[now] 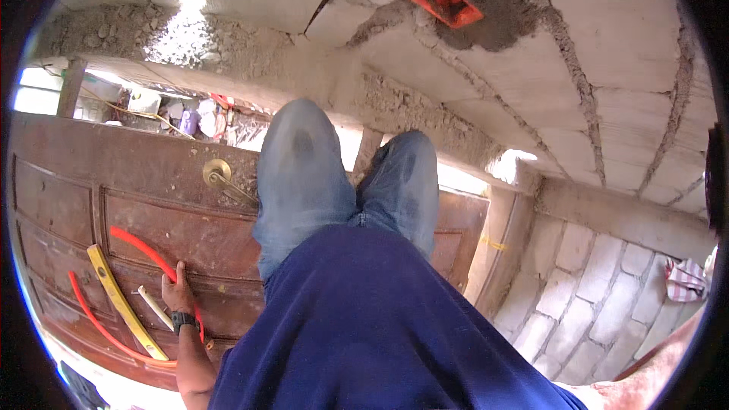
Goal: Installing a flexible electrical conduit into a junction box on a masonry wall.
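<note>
My left hand (177,291), with a dark watch on its wrist, is closed around a flexible orange-red conduit tube (143,244). The tube's free end curves away to the upper left, and its other end runs down beside my wrist. Beneath it lies a brown panelled wooden door (178,220). Close to the hand are a short white tube (154,307), a yellow spirit level (121,304) and a second orange tube (89,315). Only part of my right forearm (653,368) shows at the lower right; the hand is out of the picture.
An orange electrical box (443,0) sits in the block wall (638,121), ringed by dark mortar. A brass door handle (218,173) sticks up from the door. My bent knees (300,140) are near the wall's ledge. At the right hangs a striped cloth (684,281).
</note>
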`<action>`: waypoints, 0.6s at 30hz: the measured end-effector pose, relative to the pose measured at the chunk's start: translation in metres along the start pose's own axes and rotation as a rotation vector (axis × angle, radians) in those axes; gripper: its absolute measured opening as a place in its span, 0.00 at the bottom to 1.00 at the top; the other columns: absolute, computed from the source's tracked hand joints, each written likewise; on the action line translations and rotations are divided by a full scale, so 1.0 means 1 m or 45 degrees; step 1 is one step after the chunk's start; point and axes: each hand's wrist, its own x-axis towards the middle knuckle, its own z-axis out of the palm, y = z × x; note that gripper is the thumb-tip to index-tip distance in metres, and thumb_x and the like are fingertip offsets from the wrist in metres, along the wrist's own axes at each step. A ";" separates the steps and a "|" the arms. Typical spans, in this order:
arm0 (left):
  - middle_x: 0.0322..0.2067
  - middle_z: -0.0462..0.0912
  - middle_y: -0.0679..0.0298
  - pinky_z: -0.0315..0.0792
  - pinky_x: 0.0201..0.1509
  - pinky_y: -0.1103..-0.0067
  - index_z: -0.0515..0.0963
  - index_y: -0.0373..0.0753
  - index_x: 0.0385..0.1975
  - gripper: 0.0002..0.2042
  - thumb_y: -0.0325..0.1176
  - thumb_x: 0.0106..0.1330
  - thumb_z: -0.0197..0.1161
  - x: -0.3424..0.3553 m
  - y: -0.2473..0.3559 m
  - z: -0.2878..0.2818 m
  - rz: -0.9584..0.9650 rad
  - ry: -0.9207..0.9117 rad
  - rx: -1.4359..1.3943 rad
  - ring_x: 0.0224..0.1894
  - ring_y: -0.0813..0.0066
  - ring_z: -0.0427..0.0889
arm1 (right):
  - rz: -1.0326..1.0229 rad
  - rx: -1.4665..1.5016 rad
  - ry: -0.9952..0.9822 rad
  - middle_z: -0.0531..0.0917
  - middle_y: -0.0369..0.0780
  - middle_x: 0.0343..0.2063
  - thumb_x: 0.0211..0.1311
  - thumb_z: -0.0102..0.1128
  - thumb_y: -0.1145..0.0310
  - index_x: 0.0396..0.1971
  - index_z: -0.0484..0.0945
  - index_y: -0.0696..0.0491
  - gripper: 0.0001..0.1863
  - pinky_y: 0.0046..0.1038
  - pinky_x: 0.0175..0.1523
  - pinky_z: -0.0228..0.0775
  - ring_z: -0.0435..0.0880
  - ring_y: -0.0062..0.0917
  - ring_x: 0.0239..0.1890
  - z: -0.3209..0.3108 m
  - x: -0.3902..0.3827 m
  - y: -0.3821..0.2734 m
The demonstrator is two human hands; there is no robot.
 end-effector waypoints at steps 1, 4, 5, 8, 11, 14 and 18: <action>0.15 0.68 0.64 0.63 0.26 0.75 0.69 0.35 0.20 0.20 0.47 0.59 0.63 0.006 -0.001 0.002 0.001 -0.040 -0.038 0.20 0.74 0.65 | -0.031 0.003 0.006 0.78 0.51 0.43 0.59 0.51 0.50 0.56 0.66 0.59 0.32 0.35 0.52 0.67 0.76 0.40 0.45 -0.008 0.001 -0.001; 0.15 0.67 0.65 0.63 0.25 0.75 0.68 0.35 0.21 0.19 0.44 0.60 0.62 -0.010 0.014 0.019 0.275 0.031 -0.079 0.19 0.74 0.63 | -0.122 0.023 0.024 0.78 0.51 0.43 0.59 0.52 0.50 0.56 0.65 0.60 0.32 0.34 0.52 0.67 0.77 0.40 0.45 -0.028 0.001 -0.007; 0.15 0.67 0.65 0.63 0.25 0.75 0.68 0.35 0.21 0.19 0.44 0.60 0.62 -0.021 0.023 0.019 0.287 0.046 -0.072 0.19 0.74 0.63 | -0.146 0.032 0.024 0.78 0.51 0.43 0.59 0.52 0.50 0.56 0.65 0.60 0.33 0.34 0.51 0.67 0.77 0.39 0.44 -0.031 -0.002 -0.009; 0.15 0.63 0.67 0.60 0.22 0.76 0.66 0.35 0.22 0.15 0.39 0.62 0.61 -0.045 0.065 0.027 0.399 0.029 -0.158 0.19 0.77 0.60 | -0.213 0.059 0.019 0.79 0.50 0.43 0.59 0.53 0.50 0.56 0.65 0.60 0.33 0.34 0.51 0.68 0.78 0.39 0.44 -0.039 -0.011 -0.011; 0.15 0.63 0.67 0.59 0.22 0.78 0.65 0.36 0.21 0.15 0.36 0.61 0.62 -0.067 0.127 0.031 0.473 -0.032 -0.270 0.19 0.80 0.60 | -0.268 0.074 0.015 0.79 0.50 0.42 0.58 0.54 0.50 0.57 0.65 0.60 0.34 0.34 0.51 0.69 0.78 0.38 0.43 -0.046 -0.018 -0.009; 0.14 0.62 0.68 0.58 0.21 0.79 0.65 0.36 0.21 0.14 0.34 0.60 0.63 -0.079 0.155 0.037 0.653 -0.043 -0.386 0.18 0.81 0.59 | -0.313 0.107 0.011 0.79 0.49 0.42 0.58 0.55 0.50 0.57 0.64 0.60 0.34 0.34 0.50 0.69 0.79 0.38 0.43 -0.049 -0.025 -0.008; 0.14 0.62 0.68 0.58 0.21 0.79 0.66 0.37 0.20 0.13 0.32 0.59 0.63 -0.104 0.190 0.038 0.684 -0.110 -0.428 0.18 0.81 0.59 | -0.364 0.138 -0.040 0.80 0.49 0.42 0.58 0.55 0.49 0.57 0.64 0.60 0.35 0.33 0.50 0.70 0.80 0.37 0.42 -0.042 -0.043 -0.009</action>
